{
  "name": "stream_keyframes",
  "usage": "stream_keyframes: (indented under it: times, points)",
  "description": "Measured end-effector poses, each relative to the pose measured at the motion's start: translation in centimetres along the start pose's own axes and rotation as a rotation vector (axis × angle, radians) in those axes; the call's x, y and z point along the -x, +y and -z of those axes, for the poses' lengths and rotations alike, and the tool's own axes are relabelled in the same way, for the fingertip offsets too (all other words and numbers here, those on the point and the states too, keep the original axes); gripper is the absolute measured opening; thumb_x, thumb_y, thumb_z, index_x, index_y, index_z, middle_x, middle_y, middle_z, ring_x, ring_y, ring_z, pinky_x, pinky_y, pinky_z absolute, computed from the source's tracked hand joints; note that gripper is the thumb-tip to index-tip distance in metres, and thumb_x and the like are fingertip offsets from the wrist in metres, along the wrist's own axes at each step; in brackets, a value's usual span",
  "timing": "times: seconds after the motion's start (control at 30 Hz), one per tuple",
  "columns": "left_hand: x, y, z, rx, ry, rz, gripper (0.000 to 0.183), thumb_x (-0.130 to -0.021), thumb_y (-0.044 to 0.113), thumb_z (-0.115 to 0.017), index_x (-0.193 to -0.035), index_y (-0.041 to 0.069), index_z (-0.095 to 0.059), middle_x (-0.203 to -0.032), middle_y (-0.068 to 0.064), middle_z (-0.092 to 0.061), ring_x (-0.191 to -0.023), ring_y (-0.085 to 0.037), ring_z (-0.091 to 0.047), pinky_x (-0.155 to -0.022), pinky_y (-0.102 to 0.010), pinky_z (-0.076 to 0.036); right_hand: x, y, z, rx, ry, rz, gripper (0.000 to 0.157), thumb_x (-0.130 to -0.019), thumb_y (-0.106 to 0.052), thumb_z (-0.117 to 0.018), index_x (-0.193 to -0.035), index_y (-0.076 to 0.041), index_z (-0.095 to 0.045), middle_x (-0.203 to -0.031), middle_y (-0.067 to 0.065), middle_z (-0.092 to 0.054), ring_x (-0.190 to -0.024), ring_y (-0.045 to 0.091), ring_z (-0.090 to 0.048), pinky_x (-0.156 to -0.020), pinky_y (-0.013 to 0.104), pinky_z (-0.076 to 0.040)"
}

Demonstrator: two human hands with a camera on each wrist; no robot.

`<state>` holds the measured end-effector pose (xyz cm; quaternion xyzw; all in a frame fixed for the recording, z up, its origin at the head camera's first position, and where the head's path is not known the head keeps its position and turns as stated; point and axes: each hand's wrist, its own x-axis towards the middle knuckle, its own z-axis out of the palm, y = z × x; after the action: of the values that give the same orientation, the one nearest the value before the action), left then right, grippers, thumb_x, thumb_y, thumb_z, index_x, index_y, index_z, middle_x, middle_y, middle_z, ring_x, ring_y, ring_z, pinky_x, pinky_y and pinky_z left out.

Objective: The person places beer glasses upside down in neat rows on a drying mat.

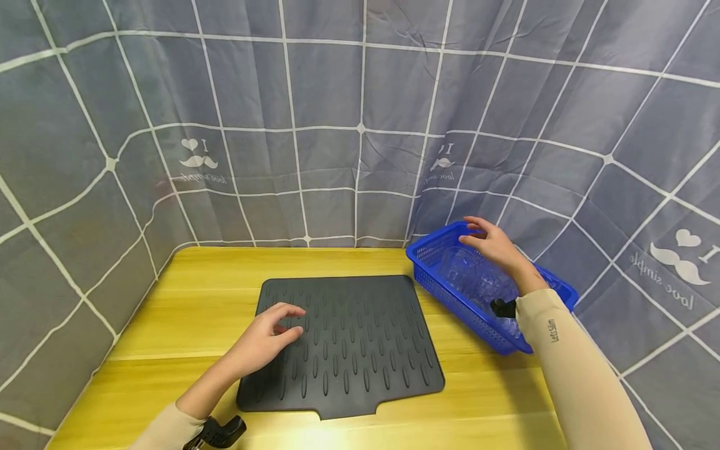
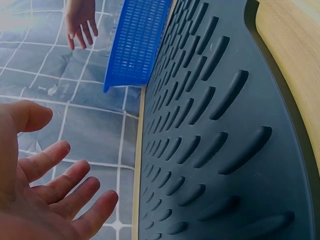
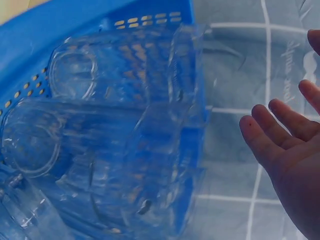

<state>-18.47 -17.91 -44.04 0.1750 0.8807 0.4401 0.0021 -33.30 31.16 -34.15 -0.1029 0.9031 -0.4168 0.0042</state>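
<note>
A blue plastic basket (image 1: 450,300) stands at the right of the table, with several clear cups (image 1: 478,281) lying in it. Over the basket's far part is my right hand (image 1: 495,247), fingers loosely bent and holding nothing. The right wrist view shows the clear cups (image 3: 100,135) on their sides, apart from the right hand (image 3: 295,145). My left hand (image 1: 267,337) hovers over the left part of a dark ridged mat (image 1: 354,344), its fingers relaxed. In the left wrist view, nothing lies in the left hand (image 2: 60,185).
The mat lies flat on a yellow wood-grain table (image 1: 185,300), its tabbed edge toward me. A grey curtain (image 1: 326,156) with white grid lines hangs behind the table and along both sides. The basket's long side stands close to the right part of the curtain.
</note>
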Motion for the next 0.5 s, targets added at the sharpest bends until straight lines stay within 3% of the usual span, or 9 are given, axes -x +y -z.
stream_keyframes:
  times: [0.27,0.5]
  points:
    - [0.2,-0.1,0.1,-0.016,0.005,-0.004,0.033,-0.098,0.032,-0.066,-0.130,0.021,-0.063,-0.132,-0.001,-0.060,-0.108,-0.023,-0.063,-0.089,-0.037,-0.054,-0.9,2.2,-0.4,0.011,0.016,-0.032,0.069,-0.099,-0.023,-0.065,-0.156,-0.002,-0.032,-0.153,0.033,-0.038,-0.141,0.049,-0.037,-0.113,0.060,-0.034]
    - [0.1,-0.3,-0.1,0.005,-0.020,-0.001,0.041,-0.098,0.033,-0.066,-0.137,0.021,-0.057,-0.137,-0.003,-0.059,-0.119,-0.030,-0.059,-0.091,-0.037,-0.053,-1.2,3.1,-0.4,0.058,-0.019,-0.065,0.075,-0.097,-0.031,-0.067,-0.157,-0.003,-0.031,-0.153,0.032,-0.037,-0.142,0.049,-0.035,-0.113,0.061,-0.034]
